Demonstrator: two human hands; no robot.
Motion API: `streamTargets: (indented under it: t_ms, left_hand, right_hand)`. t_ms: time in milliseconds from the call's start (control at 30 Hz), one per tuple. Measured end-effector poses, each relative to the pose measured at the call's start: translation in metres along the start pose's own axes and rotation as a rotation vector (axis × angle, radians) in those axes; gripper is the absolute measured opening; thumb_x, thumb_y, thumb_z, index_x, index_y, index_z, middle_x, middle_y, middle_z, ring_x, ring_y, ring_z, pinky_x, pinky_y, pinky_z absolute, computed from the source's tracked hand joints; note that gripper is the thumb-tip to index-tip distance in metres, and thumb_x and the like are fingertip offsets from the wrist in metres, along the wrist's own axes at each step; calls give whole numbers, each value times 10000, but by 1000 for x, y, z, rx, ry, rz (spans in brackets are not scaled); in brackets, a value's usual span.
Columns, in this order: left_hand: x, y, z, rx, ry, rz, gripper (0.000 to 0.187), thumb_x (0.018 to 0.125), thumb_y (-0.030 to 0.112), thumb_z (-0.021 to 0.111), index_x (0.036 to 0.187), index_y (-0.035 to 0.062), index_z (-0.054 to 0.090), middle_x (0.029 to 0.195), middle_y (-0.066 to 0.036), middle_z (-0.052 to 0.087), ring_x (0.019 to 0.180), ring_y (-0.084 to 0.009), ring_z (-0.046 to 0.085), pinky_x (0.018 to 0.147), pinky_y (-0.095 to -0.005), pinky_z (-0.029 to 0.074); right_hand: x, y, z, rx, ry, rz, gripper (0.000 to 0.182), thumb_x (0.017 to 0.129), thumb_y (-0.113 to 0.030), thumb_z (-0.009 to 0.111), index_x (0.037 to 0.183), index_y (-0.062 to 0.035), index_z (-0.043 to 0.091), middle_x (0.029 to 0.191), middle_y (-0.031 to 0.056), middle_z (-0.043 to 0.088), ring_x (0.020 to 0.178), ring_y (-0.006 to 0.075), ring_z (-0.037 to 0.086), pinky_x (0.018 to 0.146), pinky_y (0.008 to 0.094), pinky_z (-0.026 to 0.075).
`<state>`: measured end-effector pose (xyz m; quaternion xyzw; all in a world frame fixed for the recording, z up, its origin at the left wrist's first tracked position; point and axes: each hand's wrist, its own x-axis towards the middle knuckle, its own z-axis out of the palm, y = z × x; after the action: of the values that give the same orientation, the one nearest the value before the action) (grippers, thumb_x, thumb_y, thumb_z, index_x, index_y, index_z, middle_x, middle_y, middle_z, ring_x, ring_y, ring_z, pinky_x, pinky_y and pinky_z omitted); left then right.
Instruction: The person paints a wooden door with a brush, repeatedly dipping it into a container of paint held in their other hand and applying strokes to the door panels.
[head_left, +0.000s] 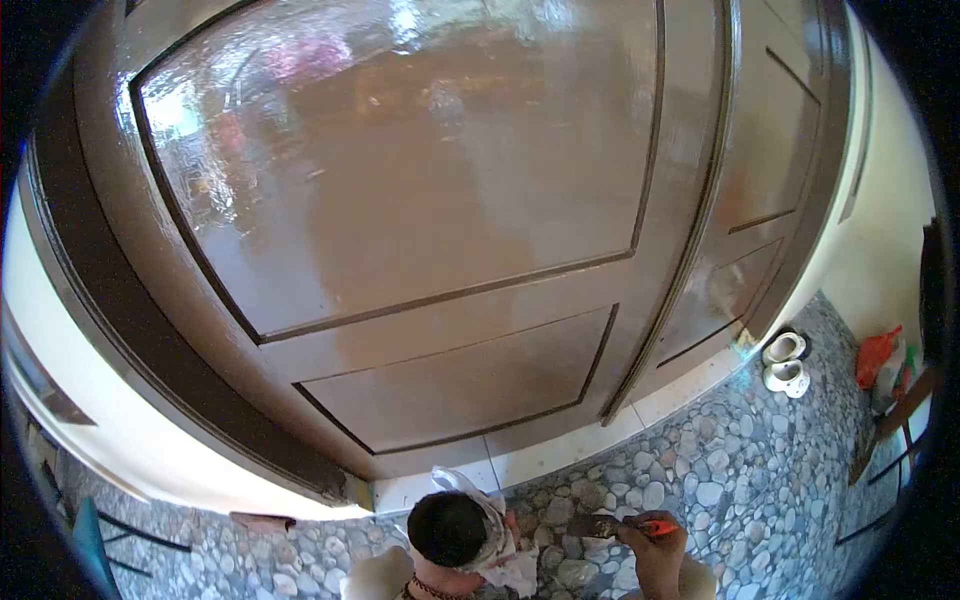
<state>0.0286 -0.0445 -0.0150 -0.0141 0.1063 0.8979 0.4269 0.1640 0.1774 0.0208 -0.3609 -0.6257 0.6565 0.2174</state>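
My right hand [655, 548] is closed round the orange handle of a flat, dark-bladed scraper [598, 526], its blade pointing left over the pebbled floor. Lower centre, my left hand [447, 577] holds a round container [447, 530] with a dark inside, seen from above. A whitish crumpled cloth [497, 535] lies around the container's right side and top. Most of my left fingers are hidden beneath the container and cloth. In front stands a glossy brown panelled door [450, 200].
White clogs [787, 377] sit on the pebble-patterned floor [700, 470] by the right wall. An orange bag [877, 357] is beside dark furniture at the far right. A teal chair [92, 545] stands at the lower left. A pale sill [565, 452] runs below the door.
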Motion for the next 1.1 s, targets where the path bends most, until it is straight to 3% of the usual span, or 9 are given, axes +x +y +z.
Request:
streamTargets:
  t_ms: [300,367,433,500,533,667,733,833,1100]
  left_hand:
    - [-22,-75,94,-647,617,63,527,795,537,486,950,45,596,940,-197,567,790,-356,538,676,-437,455]
    - [-28,-84,80,-766,356,-135,581,670,387,554,1086,-18,530,1052,-250,553,1013,-420,514,941,-527,390]
    - [-32,-96,94,-683,221,-124,552,693,362,527,1075,-35,522,1043,-254,554,986,-411,531,916,-510,418]
    - [-51,-104,107,-359,649,-183,471,649,393,557,941,23,585,872,-183,565,829,-303,518,787,-434,440]
    - [-55,-103,130,-430,421,-196,482,663,408,589,960,28,581,888,-173,560,823,-296,519,780,-429,442]
    - [-114,-114,192,-356,392,-101,588,670,450,639,1073,30,557,1026,-175,564,971,-346,530,895,-472,420]
    - [-157,-136,210,-432,709,-17,576,689,436,634,1097,39,549,1060,-185,565,999,-354,535,895,-488,434]
    - [-192,-128,303,-586,313,-8,533,724,411,609,1101,40,547,1103,-194,558,1043,-357,529,923,-486,427]
    - [-317,-158,415,-473,301,129,526,792,377,471,1166,11,528,1098,-153,603,1008,-302,585,941,-427,416]
  right_hand:
    - [-22,-5,-38,-278,-90,-59,142,726,-70,743,816,-45,636,670,-23,559,590,56,452,509,201,375]
    - [-32,14,-50,-420,-94,19,124,710,-21,696,790,18,610,717,78,633,650,125,597,619,249,491]
    - [-48,8,-56,-444,-88,-32,104,726,-41,700,780,1,621,713,58,635,652,107,590,611,244,480]
    - [-72,12,-63,-332,-56,3,112,714,-25,711,770,-5,615,727,59,633,678,102,583,630,248,478]
    - [-88,15,-68,-342,-31,47,122,703,-10,715,771,-3,614,737,56,629,686,105,581,640,248,478]
    - [-156,-30,-104,-28,77,373,182,653,60,709,779,-4,594,737,47,604,689,118,573,640,241,475]
    - [-175,-50,-133,-42,36,343,173,660,50,701,781,-3,589,727,44,598,669,125,570,622,245,477]
    - [-175,-69,-192,95,56,302,167,647,38,696,781,1,603,731,41,596,671,141,575,593,255,498]
    - [-209,-223,-276,65,354,300,115,737,33,605,837,-24,606,942,149,599,862,288,611,671,339,567]
